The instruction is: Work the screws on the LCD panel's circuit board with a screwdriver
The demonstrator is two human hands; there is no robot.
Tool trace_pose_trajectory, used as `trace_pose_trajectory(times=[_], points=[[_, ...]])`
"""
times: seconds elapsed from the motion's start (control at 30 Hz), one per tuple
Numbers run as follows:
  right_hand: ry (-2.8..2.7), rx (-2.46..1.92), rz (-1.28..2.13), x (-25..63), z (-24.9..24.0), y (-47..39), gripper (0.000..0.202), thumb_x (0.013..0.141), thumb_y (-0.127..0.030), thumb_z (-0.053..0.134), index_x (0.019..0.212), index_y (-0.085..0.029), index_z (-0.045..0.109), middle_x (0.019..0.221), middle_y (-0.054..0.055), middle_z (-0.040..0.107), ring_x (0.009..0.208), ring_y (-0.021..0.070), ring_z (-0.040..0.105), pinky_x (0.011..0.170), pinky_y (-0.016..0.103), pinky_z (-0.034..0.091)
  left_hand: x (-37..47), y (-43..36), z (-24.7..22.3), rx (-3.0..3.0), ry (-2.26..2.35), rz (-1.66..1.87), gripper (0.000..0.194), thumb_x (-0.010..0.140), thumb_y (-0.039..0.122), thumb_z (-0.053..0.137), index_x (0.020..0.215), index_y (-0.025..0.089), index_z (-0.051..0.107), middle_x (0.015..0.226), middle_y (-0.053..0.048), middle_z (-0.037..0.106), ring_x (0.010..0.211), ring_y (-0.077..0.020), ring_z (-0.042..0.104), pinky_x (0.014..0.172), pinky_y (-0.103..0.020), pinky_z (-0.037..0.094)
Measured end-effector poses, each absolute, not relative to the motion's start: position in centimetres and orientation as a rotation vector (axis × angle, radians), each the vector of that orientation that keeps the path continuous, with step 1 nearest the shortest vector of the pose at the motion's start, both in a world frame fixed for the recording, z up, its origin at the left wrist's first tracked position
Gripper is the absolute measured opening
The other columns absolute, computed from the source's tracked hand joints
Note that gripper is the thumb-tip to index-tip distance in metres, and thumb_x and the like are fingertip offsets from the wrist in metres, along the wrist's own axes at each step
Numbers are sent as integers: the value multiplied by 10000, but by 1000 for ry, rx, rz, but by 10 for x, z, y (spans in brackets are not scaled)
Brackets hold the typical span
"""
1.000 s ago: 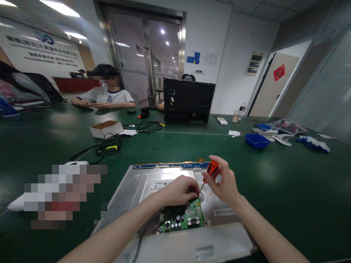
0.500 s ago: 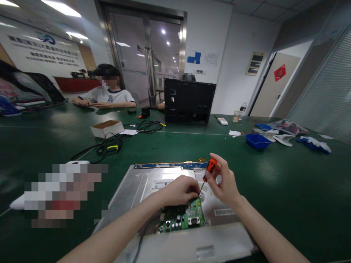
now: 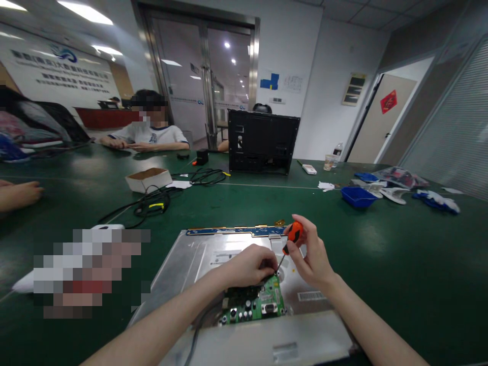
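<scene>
A screwdriver [image 3: 295,232] with an orange and black handle is pinched in the fingers of my right hand [image 3: 313,254]. Its shaft slants down to the upper right corner of a green circuit board [image 3: 273,291]. Beside the tip, my left hand [image 3: 249,264] has its fingers curled together at the board's top edge; what they grip, if anything, is hidden. The board sits on the metal back of a flat display panel [image 3: 177,269], which lies on the table. Along the panel's far edge runs a blue circuit strip [image 3: 229,231]. A grey cable [image 3: 195,338] trails from the board's left side.
Black cables [image 3: 141,206] and an open box [image 3: 148,179] lie to the left. A black monitor housing [image 3: 263,142] stands at the back, with a seated person [image 3: 160,132] to its left. On the right are a blue tray [image 3: 358,197] and gloves [image 3: 438,201]. Another person's hand [image 3: 23,194] shows at far left.
The screwdriver handle has turned, showing a different part of its orange and black pattern. My hands have barely shifted. Another person's hand has come in at the left edge.
</scene>
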State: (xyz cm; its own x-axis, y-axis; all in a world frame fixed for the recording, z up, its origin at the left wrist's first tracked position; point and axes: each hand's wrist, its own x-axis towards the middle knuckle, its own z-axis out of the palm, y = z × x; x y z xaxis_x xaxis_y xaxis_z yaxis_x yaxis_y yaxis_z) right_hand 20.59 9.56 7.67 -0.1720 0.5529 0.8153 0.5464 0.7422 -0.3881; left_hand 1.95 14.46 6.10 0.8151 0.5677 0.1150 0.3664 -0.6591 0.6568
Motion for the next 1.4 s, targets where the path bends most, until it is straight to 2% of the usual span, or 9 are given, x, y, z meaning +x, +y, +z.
trace_pose_trajectory(times=[0.13,0.5,0.6,0.73,0.87,0.97,1.13,1.27,1.4], points=[[-1822,-852,15,205,77,95,463,999,-222,436,1449,-239,333,732,-24,618,519,129,616,453,212,502,20,145,61,2354,691,413,167,769,24,626,825,141,731,742,-14,708,656,-139,607,634,-206,431],[-1786,-888,-174,206,75,99,394,973,-309,568,1332,-229,428,627,-76,545,435,107,545,412,190,441,19,145,59,2376,682,419,194,762,22,599,831,143,734,774,-25,723,691,-152,631,665,-217,450],[-1817,-858,-143,206,78,97,428,966,-313,558,1361,-230,416,663,-58,581,457,111,564,436,201,475,19,146,59,2387,677,427,184,771,40,592,823,149,731,761,-22,718,679,-153,622,655,-221,443],[-1849,-806,-66,206,82,94,504,942,-251,511,1429,-228,378,792,4,669,531,128,615,475,226,520,19,146,58,2389,669,422,188,767,40,586,814,150,732,750,-20,718,664,-149,611,650,-219,437],[-1851,-795,-41,204,83,94,564,910,-183,502,1454,-233,361,850,19,700,540,126,627,475,224,524,19,146,58,2377,679,420,185,762,45,594,814,156,732,746,-14,718,652,-142,611,645,-211,438],[-1833,-827,-48,204,82,94,558,902,-162,509,1439,-232,375,786,-8,679,509,116,610,462,209,509,19,146,58,2393,678,419,186,759,45,594,815,158,732,757,-16,722,668,-146,619,653,-213,440],[-1799,-883,-110,205,78,96,494,913,-218,575,1380,-224,414,622,-78,566,442,104,549,430,191,452,19,146,57,2398,678,420,183,770,49,590,823,157,728,760,-16,718,674,-146,620,651,-214,444],[-1809,-880,-127,206,77,97,455,928,-260,598,1349,-226,430,623,-81,563,436,98,540,427,187,443,18,146,58,2404,677,424,183,764,48,592,827,159,723,771,-17,719,686,-148,619,660,-221,450],[-1858,-840,-37,206,80,95,506,929,-215,543,1409,-223,382,717,-32,636,489,117,589,454,212,491,18,145,60,2403,680,420,172,765,47,601,807,161,722,739,-8,706,649,-142,598,636,-218,438]])
